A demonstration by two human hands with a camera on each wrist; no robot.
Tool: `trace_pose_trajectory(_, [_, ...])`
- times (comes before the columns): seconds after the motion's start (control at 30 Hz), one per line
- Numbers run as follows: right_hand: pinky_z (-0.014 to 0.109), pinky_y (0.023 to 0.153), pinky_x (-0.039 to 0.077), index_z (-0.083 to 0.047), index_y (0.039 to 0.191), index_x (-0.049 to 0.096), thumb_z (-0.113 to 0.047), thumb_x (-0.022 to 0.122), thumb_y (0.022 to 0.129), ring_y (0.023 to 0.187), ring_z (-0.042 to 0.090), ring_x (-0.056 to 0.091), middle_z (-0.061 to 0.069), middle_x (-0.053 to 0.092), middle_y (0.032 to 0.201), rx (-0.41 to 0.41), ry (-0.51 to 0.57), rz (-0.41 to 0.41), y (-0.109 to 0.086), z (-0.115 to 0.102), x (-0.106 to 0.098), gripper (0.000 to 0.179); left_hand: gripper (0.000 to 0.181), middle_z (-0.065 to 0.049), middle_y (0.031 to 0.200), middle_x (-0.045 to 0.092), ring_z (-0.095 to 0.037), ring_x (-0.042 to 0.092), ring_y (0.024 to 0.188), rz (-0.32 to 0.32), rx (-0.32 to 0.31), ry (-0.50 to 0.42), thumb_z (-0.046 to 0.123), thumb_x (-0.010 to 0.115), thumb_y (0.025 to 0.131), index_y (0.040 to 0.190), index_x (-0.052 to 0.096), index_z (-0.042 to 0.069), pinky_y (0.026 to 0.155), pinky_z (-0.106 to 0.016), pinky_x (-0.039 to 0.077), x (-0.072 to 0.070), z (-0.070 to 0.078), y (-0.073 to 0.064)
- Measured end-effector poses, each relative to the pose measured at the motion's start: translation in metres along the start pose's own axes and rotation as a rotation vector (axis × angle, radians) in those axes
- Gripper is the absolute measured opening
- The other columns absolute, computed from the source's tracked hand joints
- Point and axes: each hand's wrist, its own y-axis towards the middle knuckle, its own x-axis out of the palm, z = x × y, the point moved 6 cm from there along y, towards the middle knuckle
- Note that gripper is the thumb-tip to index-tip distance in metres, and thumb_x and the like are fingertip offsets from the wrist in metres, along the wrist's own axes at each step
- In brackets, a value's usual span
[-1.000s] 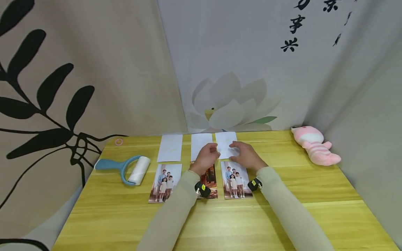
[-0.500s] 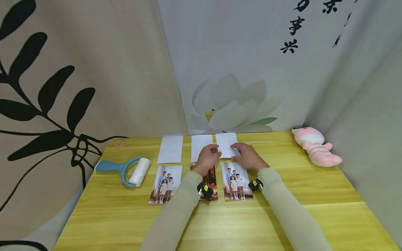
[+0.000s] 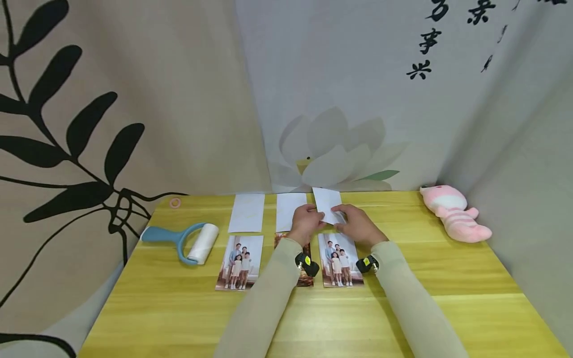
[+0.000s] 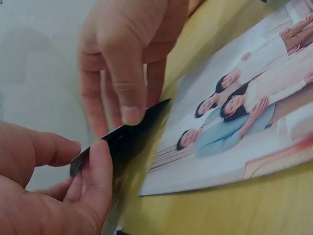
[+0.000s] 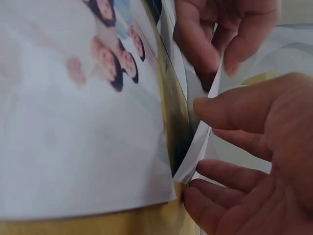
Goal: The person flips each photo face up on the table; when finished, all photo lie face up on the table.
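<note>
In the head view, a white-backed photo (image 3: 326,200) is tilted up off the table near the back edge. My left hand (image 3: 306,223) pinches its lower left corner between thumb and fingers. On its right side, my right hand (image 3: 359,226) holds it with the thumb on one face and fingers on the other, as the right wrist view shows. The photo's other face looks dark and glossy in the left wrist view. Just nearer lies a family photo (image 3: 339,261), face up. An autumn-coloured photo (image 3: 306,284) is mostly hidden under my left forearm.
Two white rectangles (image 3: 246,214) like photo backs lie along the back edge, the second partly behind my left hand. Another family photo (image 3: 239,262) lies left. A blue-handled lint roller (image 3: 167,235), a small pink ring (image 3: 175,203) and a pink plush toy (image 3: 452,214) rest on the table.
The white-backed photo, flat before, is now lifted and tilted in both hands. My left hand has moved right onto its corner. The head view has shifted slightly.
</note>
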Motion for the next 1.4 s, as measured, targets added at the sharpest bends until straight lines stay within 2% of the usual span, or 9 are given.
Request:
trace_pose_trajectory(0.2, [0.061,0.115,0.046,-0.005,0.145,0.061,-0.011,0.071,0.098,0.142,0.045,0.052,0.024,0.055,0.153,0.003,-0.017,0.004,0.002,-0.001,0.001,0.049,0.047,-0.020,0.127,0.068,-0.024,0.076,0.092,-0.046,-0.002,0.008,0.006,0.062,0.104,0.151,0.055,0.002,0.087,-0.036,0.065,0.004,-0.005,0.001])
trace_pose_trajectory(0.33, [0.061,0.111,0.049,-0.009,0.145,0.063,-0.017,0.071,0.098,0.137,0.042,0.057,0.020,0.056,0.154,0.011,-0.005,0.056,0.001,-0.007,-0.007,0.049,0.048,-0.019,0.125,0.070,-0.030,0.077,0.098,-0.057,0.017,-0.033,0.008,0.064,0.103,0.150,0.055,0.004,0.094,-0.042,0.063,0.004,-0.002,-0.002])
trace_pose_trajectory(0.57, [0.058,0.109,0.052,-0.007,0.143,0.064,-0.031,0.066,0.103,0.135,0.040,0.061,0.018,0.063,0.147,0.018,0.064,0.172,0.000,-0.021,-0.019,0.047,0.046,-0.019,0.130,0.070,-0.021,0.074,0.092,-0.063,0.094,-0.086,0.005,0.065,0.102,0.147,0.059,0.005,0.096,-0.048,0.062,0.007,0.006,-0.007])
trace_pose_trajectory(0.7, [0.056,0.104,0.056,-0.007,0.142,0.065,-0.035,0.065,0.105,0.129,0.039,0.066,0.018,0.068,0.140,0.032,0.103,0.227,-0.001,-0.028,-0.026,0.047,0.046,-0.020,0.132,0.069,-0.026,0.073,0.099,-0.072,0.152,-0.065,0.006,0.066,0.101,0.147,0.060,0.004,0.094,-0.048,0.063,0.012,0.011,-0.014])
trace_pose_trajectory(0.8, [0.054,0.096,0.060,-0.005,0.143,0.063,-0.036,0.063,0.106,0.125,0.038,0.069,0.018,0.069,0.138,0.029,0.169,0.245,-0.002,-0.034,-0.030,0.048,0.045,-0.018,0.134,0.069,-0.026,0.073,0.108,-0.077,0.200,-0.007,0.010,0.068,0.101,0.145,0.062,0.006,0.092,-0.044,0.064,0.017,0.015,-0.018])
trace_pose_trajectory(0.9, [0.049,0.091,0.063,-0.006,0.146,0.061,-0.039,0.063,0.107,0.125,0.037,0.069,0.017,0.069,0.138,0.054,0.256,0.244,-0.002,-0.036,-0.032,0.051,0.044,-0.012,0.136,0.070,-0.024,0.071,0.117,-0.069,0.254,0.113,0.017,0.070,0.101,0.144,0.065,0.012,0.091,-0.037,0.064,0.022,0.020,-0.025])
trace_pose_trajectory(1.1, [0.040,0.083,0.065,-0.004,0.143,0.064,-0.036,0.064,0.106,0.119,0.035,0.071,0.019,0.072,0.130,0.148,0.334,0.303,-0.003,-0.031,-0.036,0.049,0.044,-0.003,0.127,0.073,-0.019,0.068,0.114,-0.053,0.378,0.347,0.032,0.074,0.100,0.141,0.068,0.021,0.094,-0.034,0.058,0.032,0.028,-0.035])
trace_pose_trajectory(1.27, [0.028,0.072,0.060,0.000,0.136,0.068,-0.024,0.063,0.106,0.107,0.035,0.074,0.022,0.076,0.120,0.163,0.331,0.361,-0.003,-0.029,-0.040,0.039,0.039,-0.010,0.111,0.066,-0.023,0.057,0.101,-0.066,0.463,0.427,0.037,0.074,0.098,0.134,0.071,0.021,0.083,-0.034,0.045,0.035,0.034,-0.039])
trace_pose_trajectory(1.4, [0.024,0.063,0.058,0.002,0.132,0.069,-0.019,0.063,0.104,0.096,0.032,0.076,0.023,0.077,0.116,0.169,0.349,0.375,-0.007,-0.029,-0.041,0.036,0.040,-0.009,0.114,0.064,-0.022,0.056,0.102,-0.094,0.459,0.424,0.037,0.073,0.098,0.134,0.071,0.021,0.083,-0.034,0.042,0.034,0.032,-0.042])
